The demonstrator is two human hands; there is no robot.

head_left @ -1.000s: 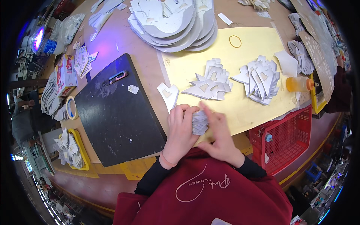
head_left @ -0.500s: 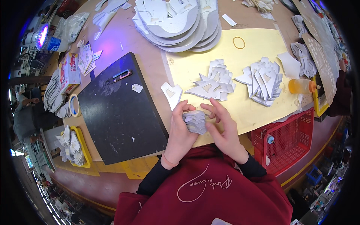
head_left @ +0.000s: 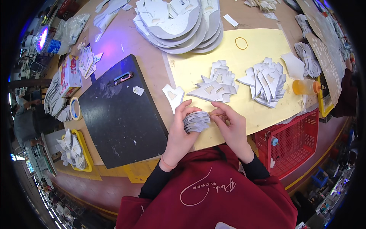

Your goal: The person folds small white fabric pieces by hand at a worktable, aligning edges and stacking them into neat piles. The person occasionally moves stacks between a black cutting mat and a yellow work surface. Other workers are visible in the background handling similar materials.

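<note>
My left hand [head_left: 179, 131] is closed around a small stack of grey-white cut pieces [head_left: 197, 121], held above the yellow sheet near the table's front edge. At the stack's right side my right hand [head_left: 231, 126] pinches a thin tan strand, which looks like a rubber band [head_left: 215, 115]. A single white cut piece with a window [head_left: 174, 96] lies just beyond my left fingers. Past my hands sit two loose piles, a left pile of cut pieces [head_left: 217, 86] and a right pile of cut pieces [head_left: 265, 82]. Another rubber band [head_left: 241, 43] lies flat on the yellow sheet.
A black board [head_left: 118, 114] with a cutter [head_left: 123, 77] on it lies to the left. Large stacked panels [head_left: 173, 38] stand at the back. An orange-filled bottle [head_left: 306, 87] lies at right, above a red crate [head_left: 288, 147]. A tape roll [head_left: 76, 108] rests far left.
My right fingers have closed from a spread pose into a pinch on the tan strand beside the stack. The held stack has turned slightly, showing more layered edges.
</note>
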